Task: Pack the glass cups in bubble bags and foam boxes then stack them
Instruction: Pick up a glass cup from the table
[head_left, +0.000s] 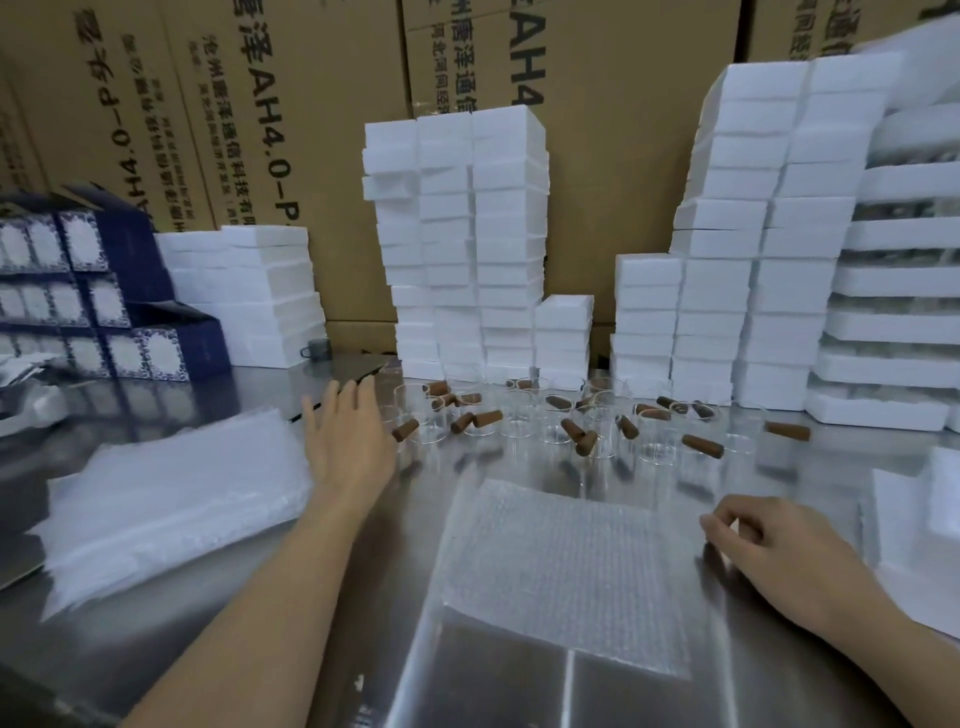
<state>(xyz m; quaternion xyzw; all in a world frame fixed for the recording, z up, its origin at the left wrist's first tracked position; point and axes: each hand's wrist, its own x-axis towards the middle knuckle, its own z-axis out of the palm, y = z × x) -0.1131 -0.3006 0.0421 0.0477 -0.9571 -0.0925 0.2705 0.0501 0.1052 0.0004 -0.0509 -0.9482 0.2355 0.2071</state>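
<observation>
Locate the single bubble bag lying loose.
Head view, centre foreground: the bubble bag lies flat on the steel table, before the glass cups, right hand at its right edge.

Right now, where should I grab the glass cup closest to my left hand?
Probably take the glass cup by its brown handle, coming from the left: the handle sticks out toward your left hand, while neighbouring cups crowd its other sides.

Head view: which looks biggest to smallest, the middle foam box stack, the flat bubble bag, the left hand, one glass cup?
1-2. The middle foam box stack and the flat bubble bag: they look alike; the bag lies nearer the camera, so unranked.
3. The left hand.
4. A glass cup.
</observation>
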